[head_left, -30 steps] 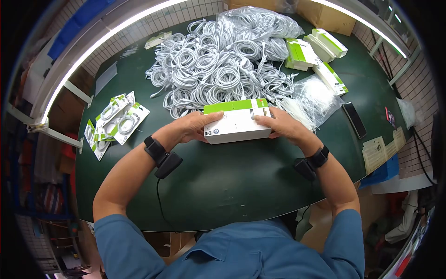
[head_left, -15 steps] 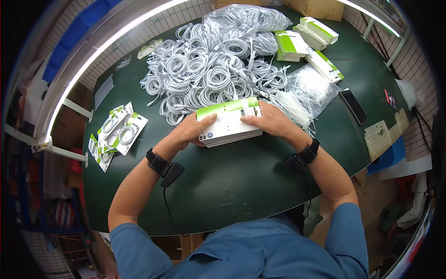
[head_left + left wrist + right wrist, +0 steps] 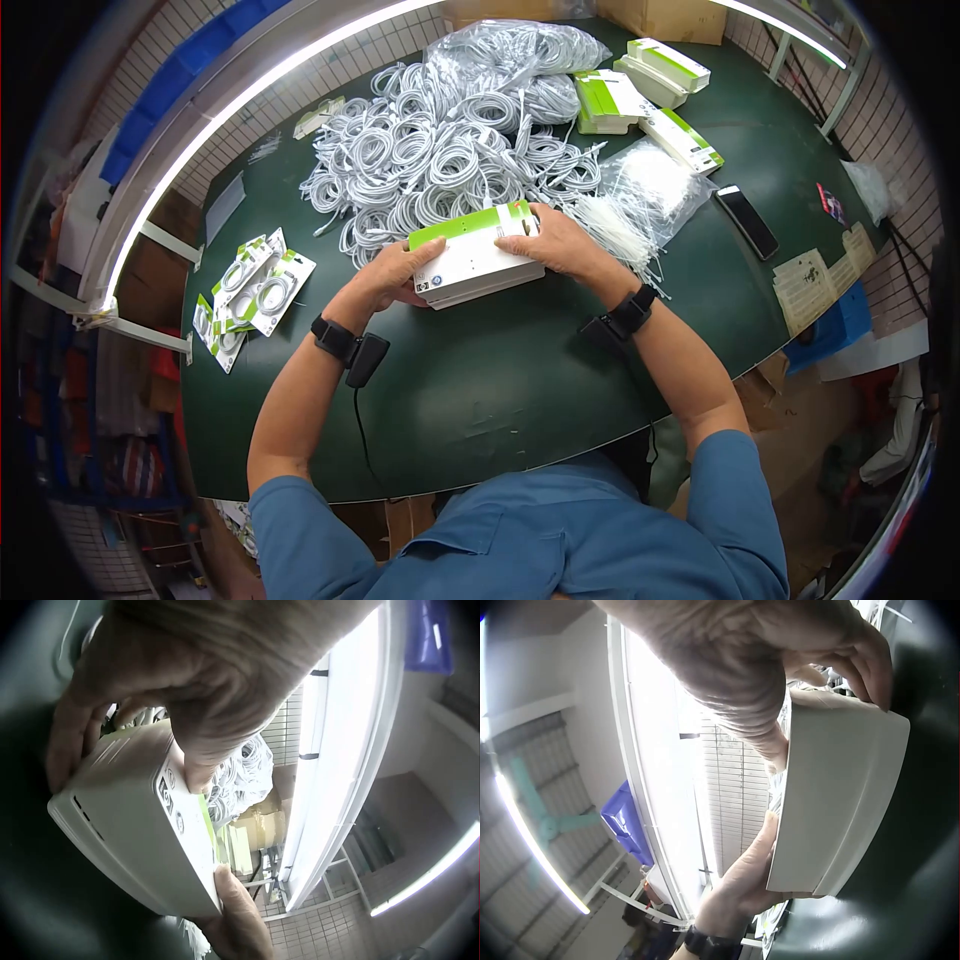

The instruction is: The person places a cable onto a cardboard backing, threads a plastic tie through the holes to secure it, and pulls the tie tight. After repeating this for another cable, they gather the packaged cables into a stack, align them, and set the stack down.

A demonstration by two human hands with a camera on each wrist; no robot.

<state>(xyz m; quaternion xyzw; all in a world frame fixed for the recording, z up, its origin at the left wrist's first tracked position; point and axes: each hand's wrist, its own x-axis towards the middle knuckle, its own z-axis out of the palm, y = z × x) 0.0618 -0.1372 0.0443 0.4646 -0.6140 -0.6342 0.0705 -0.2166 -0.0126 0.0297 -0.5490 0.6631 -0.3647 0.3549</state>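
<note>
Comprising: one box, white and green, over the table; left hand, fingers and thumb clamped on its 9 o'clock end; right hand, likewise on its 3 o'clock end; cables, heaped, 12 o'clock; ties, near, 3 o'clock; phone, farther, 3 o'clock; packs, 9 o'clock

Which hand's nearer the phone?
Right. The right hand holds the right end of the box, with the phone off to its right; the left hand, at the opposite end, is farther away.
</note>
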